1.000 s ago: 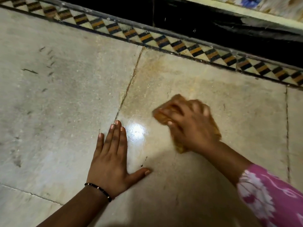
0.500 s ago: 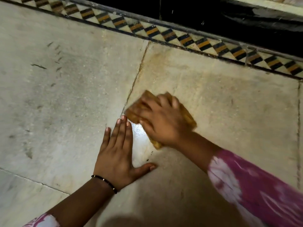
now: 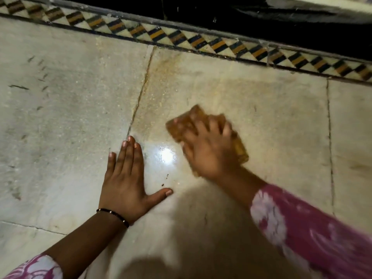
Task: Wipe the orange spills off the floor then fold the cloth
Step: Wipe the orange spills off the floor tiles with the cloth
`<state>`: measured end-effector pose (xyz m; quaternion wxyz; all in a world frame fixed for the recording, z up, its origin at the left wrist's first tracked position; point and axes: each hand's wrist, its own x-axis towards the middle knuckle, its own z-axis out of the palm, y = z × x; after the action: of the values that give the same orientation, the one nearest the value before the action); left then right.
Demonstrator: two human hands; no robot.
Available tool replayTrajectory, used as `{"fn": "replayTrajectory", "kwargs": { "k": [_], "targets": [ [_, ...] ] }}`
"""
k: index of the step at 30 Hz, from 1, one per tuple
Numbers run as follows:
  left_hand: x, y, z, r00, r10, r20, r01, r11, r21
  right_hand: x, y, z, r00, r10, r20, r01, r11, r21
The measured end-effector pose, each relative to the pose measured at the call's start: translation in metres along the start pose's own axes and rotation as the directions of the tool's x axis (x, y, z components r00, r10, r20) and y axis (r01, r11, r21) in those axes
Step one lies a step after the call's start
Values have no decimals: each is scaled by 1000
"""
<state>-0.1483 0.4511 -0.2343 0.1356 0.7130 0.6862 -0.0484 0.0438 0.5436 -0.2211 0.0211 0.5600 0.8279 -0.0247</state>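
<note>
Orange cloth [image 3: 185,123] sits under my right hand [image 3: 209,152], fingers curled on it. Left hand [image 3: 124,178] lies flat, spread on floor [image 3: 60,117], just beside.

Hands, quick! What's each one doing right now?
Left hand: open, fingers straight, flat on the floor, holding nothing.
Right hand: on the orange cloth; too blurred to tell whether it grips it.
</note>
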Motion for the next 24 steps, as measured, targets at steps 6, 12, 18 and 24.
{"fn": "replayTrajectory", "kwargs": {
  "k": [6, 12, 18, 24],
  "targets": [
    [-3, 1, 2, 999, 9, -35, -10, 1000, -7, -137, 49, 3, 990, -109, 89, 104, 993, 58],
    [-2, 4, 4, 999, -10, -51, 11, 1000, 6, -59, 73, -6, 947, 312, 76, -315, 949, 29],
    [-12, 28, -8, 988, 128, -84, -134, 988, -73, -102, 45, 5, 961, -274, 34, 274, 962, 4],
    [4, 71, 5, 834, 551, 26, -552, 833, 33, -160, 157, 0, 998, -54, -23, 58, 957, 283]
  ]
}}
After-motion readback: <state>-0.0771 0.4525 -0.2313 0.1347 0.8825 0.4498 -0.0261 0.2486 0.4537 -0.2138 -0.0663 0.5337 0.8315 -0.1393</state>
